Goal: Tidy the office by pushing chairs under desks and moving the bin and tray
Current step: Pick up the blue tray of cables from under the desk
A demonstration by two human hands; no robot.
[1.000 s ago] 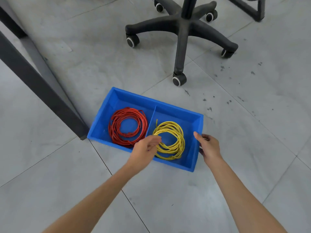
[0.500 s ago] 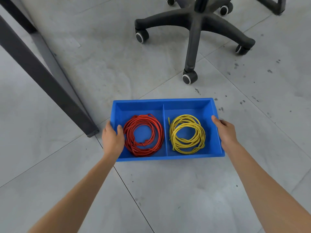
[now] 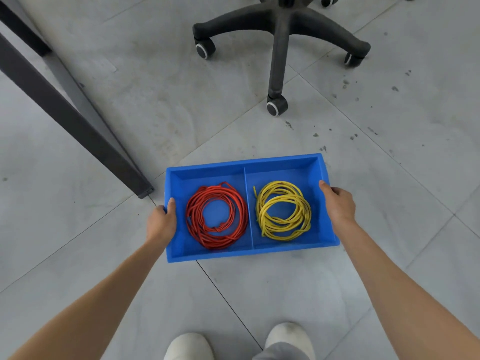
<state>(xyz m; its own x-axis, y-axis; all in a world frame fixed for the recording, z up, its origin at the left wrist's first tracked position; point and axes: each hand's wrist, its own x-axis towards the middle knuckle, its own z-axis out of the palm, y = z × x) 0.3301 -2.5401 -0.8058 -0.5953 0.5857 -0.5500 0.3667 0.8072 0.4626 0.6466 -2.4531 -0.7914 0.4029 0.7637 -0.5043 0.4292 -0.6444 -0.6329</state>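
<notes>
White shoes [image 3: 285, 339] stand nearest; above them the left hand [image 3: 161, 224] and right hand [image 3: 337, 203] each clasp an end wall of the blue tray [image 3: 233, 252], apparently for level carrying; a chair base [image 3: 279, 48] stands beyond

one camera sits on the person's head. it looks down at the floor [image 3: 104, 268], close above the blue tray [image 3: 244, 252] and white shoes [image 3: 288, 336].

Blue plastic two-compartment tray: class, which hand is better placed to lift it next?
Neither alone. The left hand grips the blue plastic two-compartment tray at its left wall and the right hand at its right wall, so probably both lift together.
</notes>
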